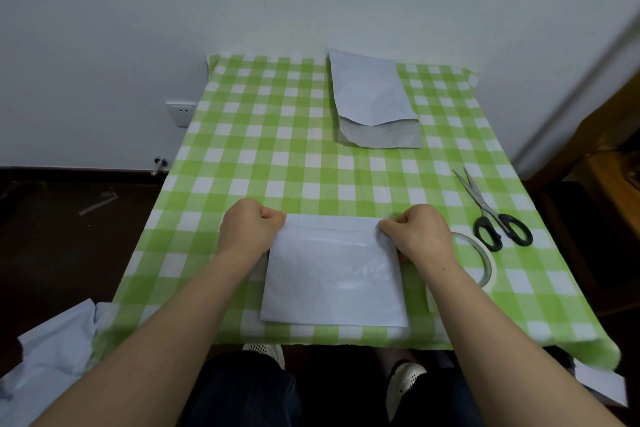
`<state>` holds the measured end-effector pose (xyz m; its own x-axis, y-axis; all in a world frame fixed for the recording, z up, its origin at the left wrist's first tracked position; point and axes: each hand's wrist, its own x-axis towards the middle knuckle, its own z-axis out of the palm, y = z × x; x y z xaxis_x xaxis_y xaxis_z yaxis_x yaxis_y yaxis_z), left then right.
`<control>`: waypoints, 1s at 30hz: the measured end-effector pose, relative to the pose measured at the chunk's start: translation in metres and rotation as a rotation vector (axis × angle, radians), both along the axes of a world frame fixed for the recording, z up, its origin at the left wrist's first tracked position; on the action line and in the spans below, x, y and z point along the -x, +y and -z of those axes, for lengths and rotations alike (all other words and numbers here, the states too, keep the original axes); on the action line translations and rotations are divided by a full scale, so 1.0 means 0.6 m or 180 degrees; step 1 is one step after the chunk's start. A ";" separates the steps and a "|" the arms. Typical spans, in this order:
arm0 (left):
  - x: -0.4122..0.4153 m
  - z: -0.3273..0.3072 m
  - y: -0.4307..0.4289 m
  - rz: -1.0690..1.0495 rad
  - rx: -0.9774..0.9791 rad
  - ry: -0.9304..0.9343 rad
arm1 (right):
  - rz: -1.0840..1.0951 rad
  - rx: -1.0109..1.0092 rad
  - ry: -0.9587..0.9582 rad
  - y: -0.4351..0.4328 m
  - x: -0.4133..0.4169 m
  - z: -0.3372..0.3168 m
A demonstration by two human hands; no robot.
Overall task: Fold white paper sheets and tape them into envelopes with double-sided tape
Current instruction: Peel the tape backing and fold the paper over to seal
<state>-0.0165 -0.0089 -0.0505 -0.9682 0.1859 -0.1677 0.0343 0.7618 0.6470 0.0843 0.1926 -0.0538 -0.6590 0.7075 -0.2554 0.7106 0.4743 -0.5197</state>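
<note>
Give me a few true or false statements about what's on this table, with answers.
1. The left hand and right hand grip the far corners of the paper. True.
2. The scissors lie left of the paper. False: they lie to its right.
3. The tape roll sits beside the right hand. True.
4. A hand holds the envelope. False: it lies alone on the far side.
5. The cloth is red. False: green and white checks.

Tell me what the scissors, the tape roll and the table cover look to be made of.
Scissors: grey, glinting blades, so bare metal; smooth black handle loops, likely plastic. Tape roll: thin, whitish, translucent ring, probably plastic or paper tape. Table cover: matte green-and-white check, limp at the edge; cloth or paper, cannot tell.
</note>
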 end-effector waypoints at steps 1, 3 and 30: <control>0.000 -0.001 0.001 0.0011 0.0033 -0.0015 | -0.0015 -0.0020 -0.0018 -0.001 0.000 -0.001; 0.000 -0.004 0.002 0.0023 0.0099 -0.0033 | -0.0034 -0.0046 -0.0048 -0.001 0.001 -0.002; -0.081 -0.006 0.019 0.2292 0.1125 0.1178 | -0.2059 -0.0583 0.0121 -0.096 -0.034 -0.058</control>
